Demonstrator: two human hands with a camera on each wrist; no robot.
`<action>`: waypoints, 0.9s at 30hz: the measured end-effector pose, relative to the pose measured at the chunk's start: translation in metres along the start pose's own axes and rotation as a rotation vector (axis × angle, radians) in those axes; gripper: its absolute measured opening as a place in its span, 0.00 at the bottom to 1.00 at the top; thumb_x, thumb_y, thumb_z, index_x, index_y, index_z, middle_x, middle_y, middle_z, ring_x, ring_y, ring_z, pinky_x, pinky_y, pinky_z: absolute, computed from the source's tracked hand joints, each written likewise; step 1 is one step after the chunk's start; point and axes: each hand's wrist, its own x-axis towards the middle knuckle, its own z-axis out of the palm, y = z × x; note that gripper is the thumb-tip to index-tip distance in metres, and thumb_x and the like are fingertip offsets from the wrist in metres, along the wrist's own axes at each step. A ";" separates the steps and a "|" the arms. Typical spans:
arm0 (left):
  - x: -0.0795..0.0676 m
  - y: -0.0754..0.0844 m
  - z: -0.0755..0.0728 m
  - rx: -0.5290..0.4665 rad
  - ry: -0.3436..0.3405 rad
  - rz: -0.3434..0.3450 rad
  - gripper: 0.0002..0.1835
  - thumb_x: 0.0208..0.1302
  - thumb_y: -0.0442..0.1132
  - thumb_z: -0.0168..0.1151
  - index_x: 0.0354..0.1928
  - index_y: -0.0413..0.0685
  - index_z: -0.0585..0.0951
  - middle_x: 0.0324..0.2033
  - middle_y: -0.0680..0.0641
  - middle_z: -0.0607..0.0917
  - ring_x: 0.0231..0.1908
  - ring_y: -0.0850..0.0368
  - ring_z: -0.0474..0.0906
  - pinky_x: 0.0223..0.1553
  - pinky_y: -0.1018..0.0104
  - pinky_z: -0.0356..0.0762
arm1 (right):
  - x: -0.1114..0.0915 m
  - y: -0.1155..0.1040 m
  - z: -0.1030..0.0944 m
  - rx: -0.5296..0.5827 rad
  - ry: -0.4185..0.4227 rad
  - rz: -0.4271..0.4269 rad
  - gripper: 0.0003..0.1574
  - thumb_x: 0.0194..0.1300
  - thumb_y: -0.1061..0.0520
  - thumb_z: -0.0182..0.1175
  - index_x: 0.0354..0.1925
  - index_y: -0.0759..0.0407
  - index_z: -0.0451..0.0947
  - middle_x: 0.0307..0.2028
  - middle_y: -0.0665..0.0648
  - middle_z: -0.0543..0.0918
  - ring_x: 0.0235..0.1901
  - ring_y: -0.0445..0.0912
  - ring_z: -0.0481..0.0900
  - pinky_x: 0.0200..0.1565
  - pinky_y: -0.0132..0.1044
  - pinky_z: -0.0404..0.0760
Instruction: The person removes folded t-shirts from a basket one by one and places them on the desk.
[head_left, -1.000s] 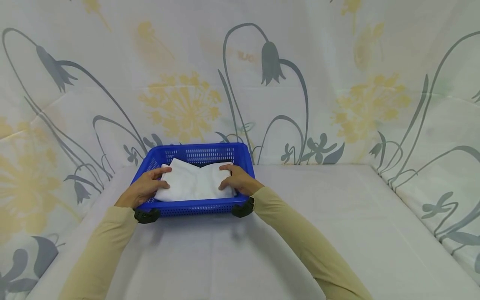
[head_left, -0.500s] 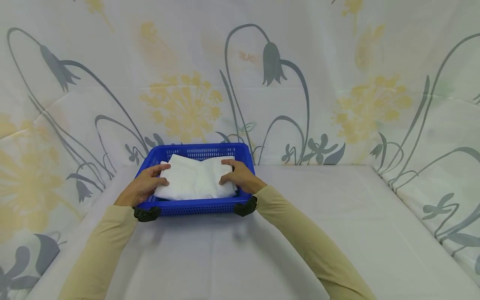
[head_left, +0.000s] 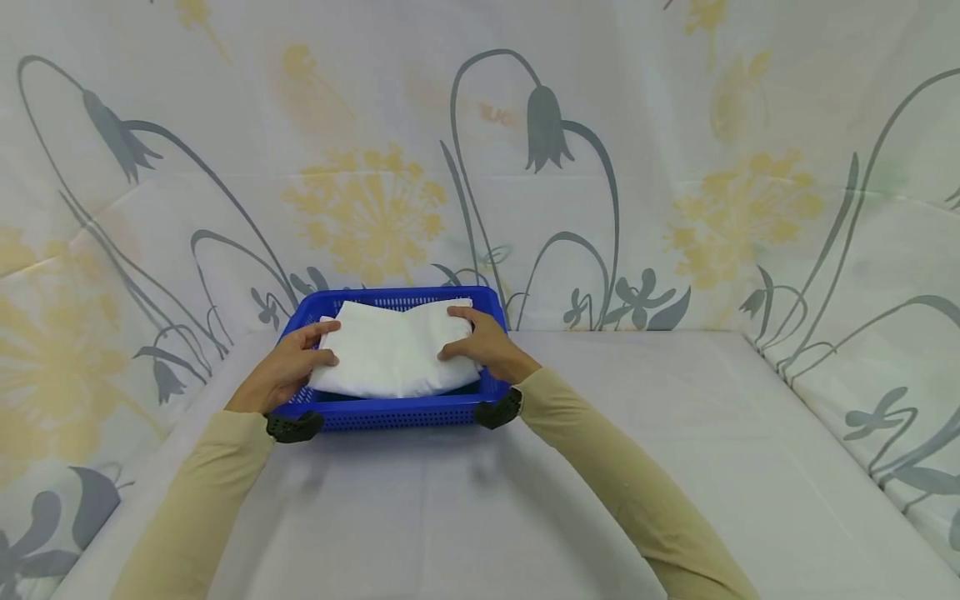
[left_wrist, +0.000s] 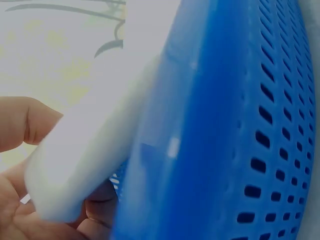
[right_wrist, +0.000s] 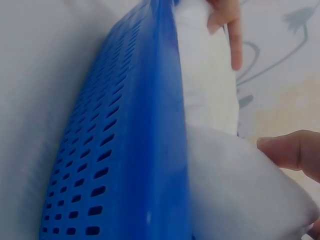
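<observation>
A folded white cloth [head_left: 393, 350] lies within the rim of a blue perforated plastic basket [head_left: 397, 414]. My left hand [head_left: 288, 367] grips the cloth's left end, thumb on the near face and fingers behind. At the right end my right hand [head_left: 487, 346] holds it the same way. In the left wrist view the cloth [left_wrist: 95, 130] is thick and rounded between thumb and fingers, close to the basket rim [left_wrist: 195, 125]. The right wrist view has the cloth [right_wrist: 225, 185] bulging above the basket wall [right_wrist: 95, 150]. The basket's floor is mostly hidden.
The basket stands on a white-covered table [head_left: 645, 467], left of the middle and near the back. A floral curtain [head_left: 637, 100] hangs behind it and along both sides. A dark wrist mount [head_left: 498, 410] sits at each cuff, close to the basket's front.
Both hands have raised the cloth slightly, and its top edge now stands higher against the basket's back wall. A dark gap shows beneath its lower edge. The basket has barely moved.
</observation>
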 end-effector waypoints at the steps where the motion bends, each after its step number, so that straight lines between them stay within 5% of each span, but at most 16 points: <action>1: 0.000 0.001 0.001 0.001 0.003 0.001 0.40 0.63 0.25 0.53 0.76 0.41 0.50 0.74 0.44 0.32 0.72 0.43 0.36 0.59 0.56 0.65 | -0.001 0.000 -0.001 0.002 -0.001 -0.007 0.51 0.49 0.67 0.71 0.70 0.53 0.65 0.72 0.57 0.56 0.69 0.54 0.54 0.62 0.52 0.63; 4: 0.000 0.004 0.002 0.006 0.010 0.004 0.40 0.62 0.24 0.53 0.76 0.41 0.51 0.75 0.43 0.34 0.72 0.42 0.41 0.53 0.61 0.69 | -0.003 -0.002 -0.004 0.009 0.001 -0.022 0.51 0.49 0.67 0.71 0.70 0.52 0.65 0.72 0.56 0.56 0.69 0.54 0.54 0.63 0.53 0.62; 9: 0.000 0.007 0.006 0.013 0.013 0.015 0.40 0.63 0.25 0.53 0.76 0.42 0.51 0.75 0.41 0.37 0.71 0.42 0.43 0.57 0.55 0.65 | -0.007 -0.005 -0.009 0.015 0.007 -0.022 0.51 0.50 0.67 0.71 0.70 0.52 0.64 0.72 0.56 0.55 0.70 0.54 0.52 0.64 0.53 0.60; 16: -0.001 0.012 0.011 -0.040 0.002 0.029 0.41 0.62 0.24 0.52 0.76 0.43 0.50 0.73 0.37 0.48 0.64 0.41 0.57 0.45 0.69 0.73 | -0.011 -0.008 -0.018 0.043 0.039 -0.038 0.50 0.49 0.67 0.71 0.69 0.51 0.66 0.72 0.56 0.57 0.69 0.52 0.52 0.65 0.51 0.57; 22: -0.002 0.018 0.018 -0.079 0.000 0.036 0.42 0.61 0.23 0.52 0.76 0.45 0.50 0.69 0.33 0.54 0.60 0.43 0.61 0.44 0.69 0.75 | -0.018 -0.014 -0.026 0.083 0.041 -0.041 0.50 0.49 0.68 0.70 0.70 0.51 0.65 0.72 0.57 0.56 0.67 0.52 0.56 0.64 0.50 0.59; 27: -0.003 0.022 0.023 -0.099 -0.018 0.040 0.42 0.61 0.23 0.51 0.76 0.46 0.50 0.73 0.37 0.48 0.63 0.43 0.57 0.47 0.67 0.73 | -0.023 -0.016 -0.032 0.080 0.035 -0.031 0.51 0.49 0.67 0.71 0.70 0.49 0.65 0.71 0.58 0.57 0.65 0.52 0.61 0.61 0.49 0.66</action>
